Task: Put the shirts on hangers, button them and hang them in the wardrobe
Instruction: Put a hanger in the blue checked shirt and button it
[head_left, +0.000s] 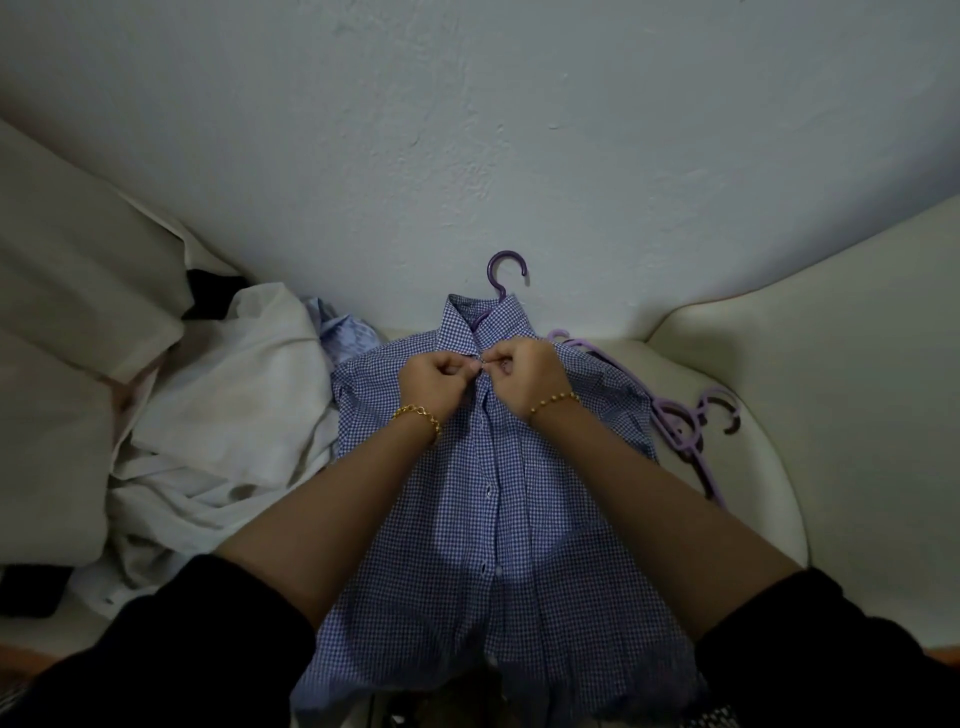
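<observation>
Pale, rough-plastered wall across the whole upper half. Below it, a cream upholstered seat, with a broad padded arm rising on the right. On the left, two cream cushions: an upper one leaning at the wall, a lower one beneath it. Something dark tucked in the gap beside the upper cushion, too dim to name. A black object at the lower left edge, just below the lower cushion. Thin orange strip in the bottom left corner.
</observation>
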